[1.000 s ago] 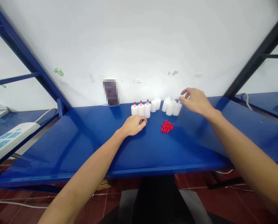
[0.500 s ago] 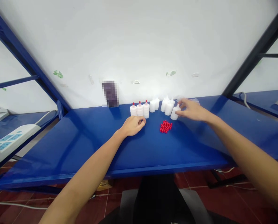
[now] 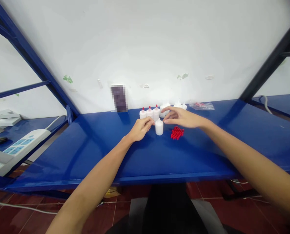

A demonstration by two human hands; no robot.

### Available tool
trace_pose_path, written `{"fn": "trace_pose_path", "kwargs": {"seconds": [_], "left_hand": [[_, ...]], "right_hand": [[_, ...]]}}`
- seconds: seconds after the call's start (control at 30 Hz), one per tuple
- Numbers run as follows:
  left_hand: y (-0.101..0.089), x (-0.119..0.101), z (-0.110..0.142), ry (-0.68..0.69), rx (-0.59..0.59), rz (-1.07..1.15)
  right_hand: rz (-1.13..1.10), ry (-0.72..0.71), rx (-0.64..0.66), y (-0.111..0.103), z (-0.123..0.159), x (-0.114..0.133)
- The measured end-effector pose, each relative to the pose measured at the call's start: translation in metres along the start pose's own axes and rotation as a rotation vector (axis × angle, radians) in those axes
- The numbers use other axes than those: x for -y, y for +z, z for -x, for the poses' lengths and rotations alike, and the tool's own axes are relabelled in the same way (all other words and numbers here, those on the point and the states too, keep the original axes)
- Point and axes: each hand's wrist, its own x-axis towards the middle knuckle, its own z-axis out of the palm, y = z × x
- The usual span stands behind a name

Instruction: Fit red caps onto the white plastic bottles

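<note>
A white squeeze bottle [image 3: 159, 128] with a bare white nozzle stands upright between my hands. On its left, my left hand [image 3: 141, 129] has its fingers curled and pressed together close to the bottle; whatever they may hold is hidden. My right hand [image 3: 181, 117] is on the other side, thumb and fingers apart, the thumb tip right beside the bottle's shoulder. Behind my left hand, three white bottles [image 3: 156, 112] with red caps stand in a row. Several red caps [image 3: 177, 133] lie in a pile below my right hand.
More white bottles [image 3: 164, 106] stand near the wall, partly covered by my right hand. A clear plastic bag [image 3: 201, 106] with something red inside lies to their right. A pixelated dark rectangle [image 3: 119, 98] is at the wall. A power strip [image 3: 25, 146] sits at the left.
My right hand has moved left, bringing a white bottle from the back group to beside my left hand, and its fingers have parted. The view has shifted slightly.
</note>
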Motion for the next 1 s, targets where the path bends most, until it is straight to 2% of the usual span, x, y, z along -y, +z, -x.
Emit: {"fn": "trace_pose_path", "kwargs": {"seconds": [0.07,0.13,0.2,0.3,0.47,0.53,0.63,0.77,1.0], "left_hand": [[0.001,-0.003,0.001,0.01,-0.089,0.039],[0.003,-0.008,0.002,0.029,-0.13,0.054],[0.006,-0.014,0.002,0.042,-0.096,0.049],[0.015,-0.022,0.001,-0.001,0.019,0.067],[0.029,-0.027,-0.001,-0.149,0.155,0.336],[0.031,-0.027,-0.001,-0.155,0.151,0.397],[0.032,-0.027,-0.002,-0.164,0.073,0.446],[0.031,-0.023,-0.002,-0.143,0.001,0.432],[0.024,-0.02,-0.001,-0.156,0.035,0.249]], "right_hand": [[0.011,0.021,-0.003,-0.011,0.007,-0.005],[0.064,0.062,0.033,-0.023,0.015,-0.014],[0.085,0.102,0.073,-0.033,0.022,-0.022],[0.085,0.151,0.108,-0.039,0.029,-0.03],[0.178,0.227,0.187,-0.034,0.033,-0.031],[0.217,0.251,0.198,-0.03,0.033,-0.027],[0.273,0.265,0.202,-0.025,0.031,-0.019],[0.294,0.244,0.221,-0.019,0.028,-0.013],[0.309,0.184,0.189,-0.018,0.026,-0.018]]}}
